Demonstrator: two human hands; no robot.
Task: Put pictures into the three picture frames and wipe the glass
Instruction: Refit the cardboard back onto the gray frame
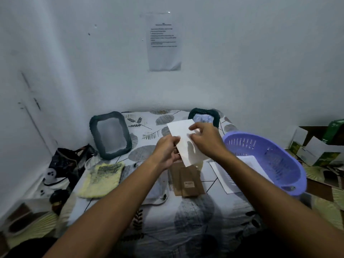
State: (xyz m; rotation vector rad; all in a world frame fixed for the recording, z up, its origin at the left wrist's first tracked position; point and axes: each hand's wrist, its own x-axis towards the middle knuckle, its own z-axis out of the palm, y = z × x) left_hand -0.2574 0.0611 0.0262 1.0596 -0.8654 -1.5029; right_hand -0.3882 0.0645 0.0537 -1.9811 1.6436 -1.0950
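Fingers of both hands pinch the white picture [183,140] above the table [195,216].
I see my left hand [167,152] gripping its near-left edge, right hand [205,139] curled over its right side; both forearms reach forward.

Wall notice [164,41] text seemingly too blurred.

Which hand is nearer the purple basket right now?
The right hand, pinching the white sheet just left of the purple basket rim. The left hand holds the sheet's other edge, farther left, with the sheet between it and the basket.
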